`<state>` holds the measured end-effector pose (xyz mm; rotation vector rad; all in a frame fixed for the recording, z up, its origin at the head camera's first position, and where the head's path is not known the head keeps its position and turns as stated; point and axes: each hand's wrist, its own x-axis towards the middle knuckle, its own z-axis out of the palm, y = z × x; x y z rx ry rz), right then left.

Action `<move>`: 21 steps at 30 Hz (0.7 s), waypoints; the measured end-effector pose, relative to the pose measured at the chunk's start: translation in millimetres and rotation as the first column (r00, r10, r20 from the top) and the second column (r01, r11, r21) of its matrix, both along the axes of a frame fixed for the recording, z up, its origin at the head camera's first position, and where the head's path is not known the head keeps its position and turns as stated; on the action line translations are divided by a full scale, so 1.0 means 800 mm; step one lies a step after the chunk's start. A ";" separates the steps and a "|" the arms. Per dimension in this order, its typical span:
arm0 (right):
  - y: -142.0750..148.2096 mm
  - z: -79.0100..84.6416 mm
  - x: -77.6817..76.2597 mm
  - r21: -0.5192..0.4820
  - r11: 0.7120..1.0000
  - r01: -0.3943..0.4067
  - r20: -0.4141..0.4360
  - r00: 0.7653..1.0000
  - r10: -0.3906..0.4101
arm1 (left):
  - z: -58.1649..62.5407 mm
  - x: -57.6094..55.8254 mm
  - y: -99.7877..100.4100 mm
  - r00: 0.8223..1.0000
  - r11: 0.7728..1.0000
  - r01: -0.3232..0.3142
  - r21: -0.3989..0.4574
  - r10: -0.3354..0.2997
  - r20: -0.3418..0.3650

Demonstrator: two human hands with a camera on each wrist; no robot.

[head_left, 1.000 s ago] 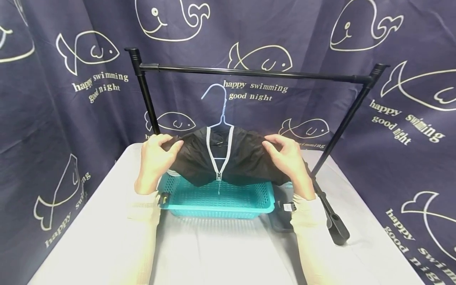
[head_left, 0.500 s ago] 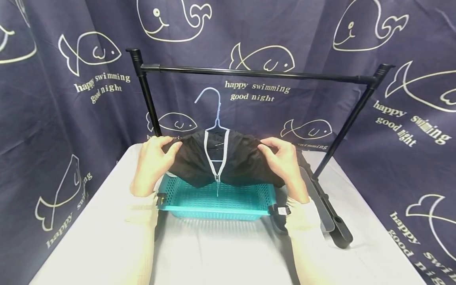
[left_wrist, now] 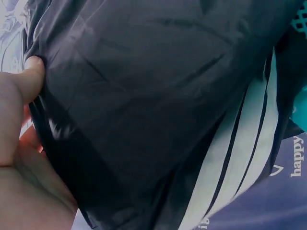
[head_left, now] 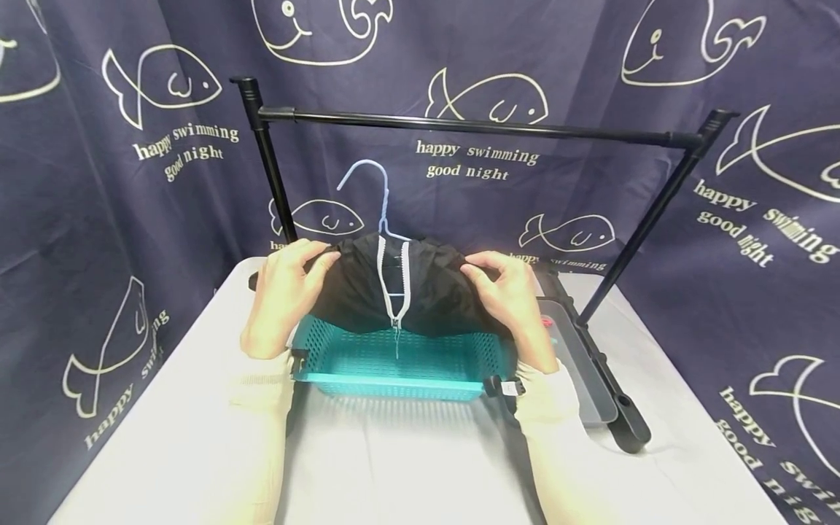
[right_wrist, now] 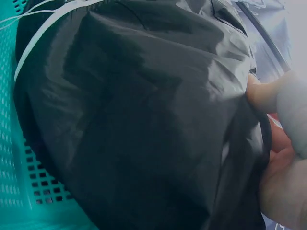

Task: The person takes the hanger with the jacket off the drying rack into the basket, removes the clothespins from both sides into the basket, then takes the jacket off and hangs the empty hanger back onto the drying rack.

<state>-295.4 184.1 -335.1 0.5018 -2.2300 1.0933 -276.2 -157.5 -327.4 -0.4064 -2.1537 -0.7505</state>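
Observation:
A small black jacket (head_left: 436, 292) with a white front zipper hangs on a light blue hanger (head_left: 385, 193), whose hook rises out of the collar and leans left. My left hand (head_left: 285, 295) pinches the shoulder on the left between thumb and fingers. On the other shoulder, my right hand (head_left: 508, 299) pinches the cloth the same way. White stripes run along the jacket sleeve (left_wrist: 230, 158) in the left wrist view. Smooth black cloth (right_wrist: 144, 120) fills most of the right wrist view. The hanger's arms are mostly hidden inside the jacket.
A turquoise basket (head_left: 394, 379) stands below the jacket on the white table (head_left: 394, 459). Behind it rises a black rack with a crossbar (head_left: 459, 125). To the right, a grey tray (head_left: 584, 379) lies beside the rack's foot (head_left: 630, 430). A patterned dark curtain (head_left: 367, 87) hangs behind.
The hanger's hook has shifted left and tilted further that way. My right hand has moved left with its shoulder of the jacket, uncovering more of the grey tray. Both hands keep their grip.

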 end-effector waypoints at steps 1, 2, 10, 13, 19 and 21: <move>-0.003 0.000 0.000 -0.004 1.000 -0.005 -0.006 1.000 0.005 | 0.001 0.000 0.001 1.000 1.000 0.005 0.005 -0.005 -0.003; -0.005 0.000 0.000 -0.006 1.000 -0.010 -0.013 1.000 0.010 | 0.001 0.001 0.002 1.000 1.000 0.009 0.011 -0.009 -0.007; -0.024 -0.001 0.001 0.011 1.000 -0.029 -0.065 0.997 0.030 | 0.005 0.003 0.010 0.998 0.997 0.046 0.057 -0.044 -0.036; -0.028 -0.002 0.001 0.009 0.999 -0.042 -0.088 0.995 0.043 | 0.006 0.004 0.012 0.999 0.997 0.041 0.061 -0.038 -0.037; -0.035 -0.004 0.001 0.019 0.997 -0.075 -0.113 0.991 0.077 | 0.002 0.001 0.018 0.998 0.997 0.045 0.062 -0.043 -0.039; -0.035 -0.004 0.001 0.031 0.996 -0.081 -0.104 0.991 0.084 | 0.000 0.000 0.020 0.998 0.997 0.047 0.065 -0.044 -0.046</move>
